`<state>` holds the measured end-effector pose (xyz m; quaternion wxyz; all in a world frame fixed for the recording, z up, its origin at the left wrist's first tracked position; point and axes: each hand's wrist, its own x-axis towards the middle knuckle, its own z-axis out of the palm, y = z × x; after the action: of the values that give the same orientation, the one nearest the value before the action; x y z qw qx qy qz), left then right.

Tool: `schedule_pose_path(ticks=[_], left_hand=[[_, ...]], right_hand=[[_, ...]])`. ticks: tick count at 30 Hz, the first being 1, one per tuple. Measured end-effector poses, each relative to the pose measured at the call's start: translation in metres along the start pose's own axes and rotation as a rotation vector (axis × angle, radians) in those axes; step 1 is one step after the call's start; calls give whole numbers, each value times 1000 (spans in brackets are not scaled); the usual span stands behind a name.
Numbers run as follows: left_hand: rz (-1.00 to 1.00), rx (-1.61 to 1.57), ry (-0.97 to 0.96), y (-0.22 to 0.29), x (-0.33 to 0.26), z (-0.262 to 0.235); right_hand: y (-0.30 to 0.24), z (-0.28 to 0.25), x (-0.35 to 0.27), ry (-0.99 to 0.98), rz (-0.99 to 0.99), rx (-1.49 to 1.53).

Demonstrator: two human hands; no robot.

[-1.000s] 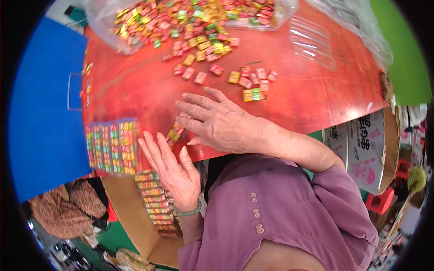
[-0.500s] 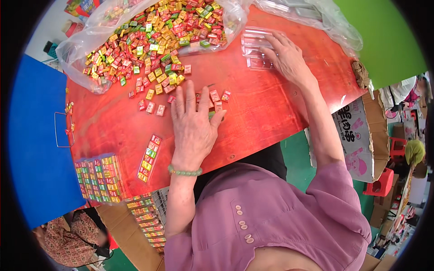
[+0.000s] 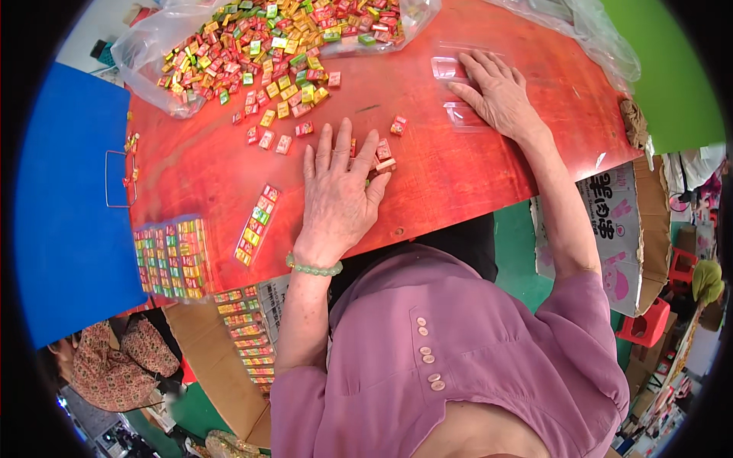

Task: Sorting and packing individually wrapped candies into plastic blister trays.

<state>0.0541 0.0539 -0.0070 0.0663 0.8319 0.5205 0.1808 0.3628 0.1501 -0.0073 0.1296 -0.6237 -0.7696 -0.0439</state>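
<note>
My left hand (image 3: 340, 198) lies palm down on the red tabletop, its fingers stretched and apart. Small wrapped boxes (image 3: 383, 149) in red sit beside and partly under its fingers; how many the palm covers is hidden. Farther right, my right hand (image 3: 500, 99) rests with extended fingers along the edge of a clear plastic tray (image 3: 448, 69). That tray's outline is hard to see against the red. To the left of my left hand lies a narrow tray (image 3: 257, 225) filled with a row of red, yellow and green boxes.
A clear plastic bag (image 3: 153, 53) spills a large heap of small boxes (image 3: 279, 46) at the far side. Filled trays (image 3: 174, 259) stand at the table's left edge. Below is a carton (image 3: 206, 359) with more filled trays. Another person (image 3: 126, 359) sits at lower left.
The view has shifted, so the table appears higher. Over the tabletop, my left hand has drawn nearer to me with several boxes; my right hand and the clear tray have also come nearer.
</note>
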Motion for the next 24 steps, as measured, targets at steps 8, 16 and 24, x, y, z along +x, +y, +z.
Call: schedule_pose_path(ticks=[8, 16, 24], left_hand=[[-22, -163, 148, -20, 0, -22], [-179, 129, 72, -57, 2, -23], [-171, -195, 110, -69, 13, -37]], right_hand=[[-87, -26, -25, -9, -202, 333], [-132, 4, -34, -4, -365, 361], [-155, -4, 18, -7, -378, 439]])
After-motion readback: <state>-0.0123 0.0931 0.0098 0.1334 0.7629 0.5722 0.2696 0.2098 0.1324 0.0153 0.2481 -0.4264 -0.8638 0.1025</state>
